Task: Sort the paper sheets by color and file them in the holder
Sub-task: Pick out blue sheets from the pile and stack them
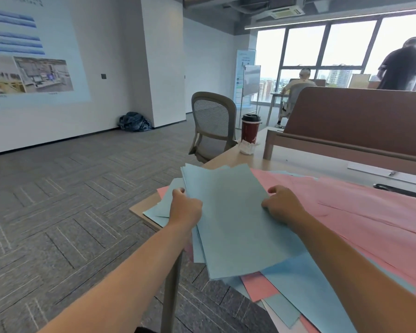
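A stack of light blue sheets (228,217) is held above the corner of the wooden desk (228,159). My left hand (185,207) grips its left edge, fingers curled round the paper. My right hand (282,207) grips its right edge. Pink sheets (360,212) lie spread over the desk to the right. Mixed blue and pink sheets (286,292) lie below the stack near me, and a few more blue sheets (159,212) stick out at the desk corner. A black wire part (404,191), possibly the holder, shows at the right edge.
A red cup with a black lid (250,128) and crumpled paper (246,146) stand at the desk's far end. A grey mesh chair (213,123) sits beyond. A brown divider (356,121) runs along the right. Two persons are by the windows.
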